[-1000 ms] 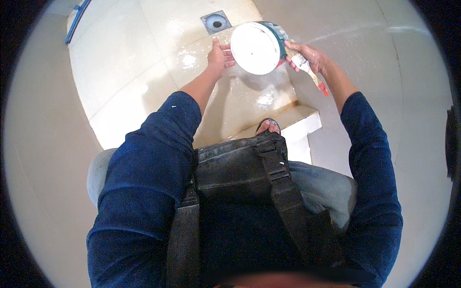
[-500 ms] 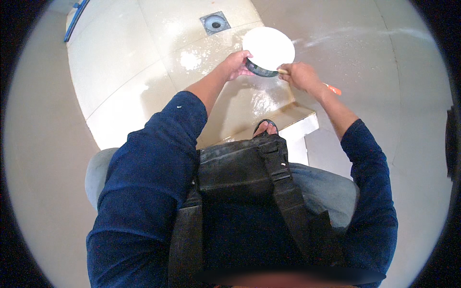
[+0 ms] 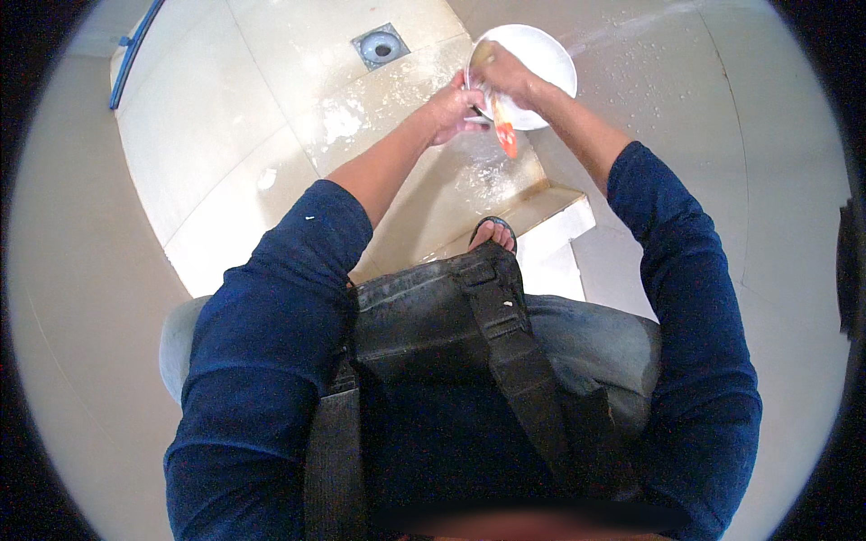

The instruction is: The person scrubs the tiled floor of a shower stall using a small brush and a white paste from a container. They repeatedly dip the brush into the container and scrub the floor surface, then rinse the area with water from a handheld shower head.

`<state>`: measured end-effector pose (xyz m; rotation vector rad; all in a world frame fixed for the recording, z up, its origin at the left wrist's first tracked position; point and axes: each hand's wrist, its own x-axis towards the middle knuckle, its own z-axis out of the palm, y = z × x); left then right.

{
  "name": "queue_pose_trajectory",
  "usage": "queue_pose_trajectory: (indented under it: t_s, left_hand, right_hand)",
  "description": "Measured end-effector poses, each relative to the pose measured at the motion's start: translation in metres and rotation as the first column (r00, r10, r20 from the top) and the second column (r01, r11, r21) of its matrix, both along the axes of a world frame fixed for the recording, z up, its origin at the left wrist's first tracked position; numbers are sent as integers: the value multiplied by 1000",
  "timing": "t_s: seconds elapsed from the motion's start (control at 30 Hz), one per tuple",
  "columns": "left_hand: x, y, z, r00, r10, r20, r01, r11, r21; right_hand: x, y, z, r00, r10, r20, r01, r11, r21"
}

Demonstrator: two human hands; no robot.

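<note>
A round white bowl (image 3: 546, 63) is held above the wet ledge, its pale inside facing up. My left hand (image 3: 451, 110) grips the bowl's left edge, thumb at the rim and fingers below. Inside the bowl, at its left part, my right hand (image 3: 505, 74) is closed on a brush-like tool (image 3: 507, 140) with an orange-and-white handle. The handle sticks out over the near rim. Motion smears the right fingers, and the tool's working end is largely hidden.
A square floor drain (image 3: 381, 48) is set in the wet tiled ledge (image 3: 271, 135). A raised lip (image 3: 550, 212) runs near my sandalled foot (image 3: 492, 234). At the far left lies a blue bar (image 3: 135, 54). Grey floor (image 3: 667, 207) extends to the right.
My right hand has moved from the bowl's near right edge to inside its left part. The orange handle now points toward me. The bowl has tipped and shifted slightly right and away.
</note>
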<state>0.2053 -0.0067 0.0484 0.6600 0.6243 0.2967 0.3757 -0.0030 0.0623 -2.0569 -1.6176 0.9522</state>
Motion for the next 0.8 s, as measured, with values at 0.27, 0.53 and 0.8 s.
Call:
queue_pose_trajectory:
  t_s: [0.27,0.53,0.8]
  left_hand:
    - [-11,14,26,996,86,-23,-85,996,40]
    - [-5,22,-16,983,182,7,-182,982,45]
    - [-21,34,28,983,143,-117,-127,983,135]
  right_hand:
    - [30,19,75,986,144,-89,-168,785,-596]
    - [-28,8,42,973,196,-123,-216,959,-181]
    - [15,21,70,999,9,-49,-28,907,-419]
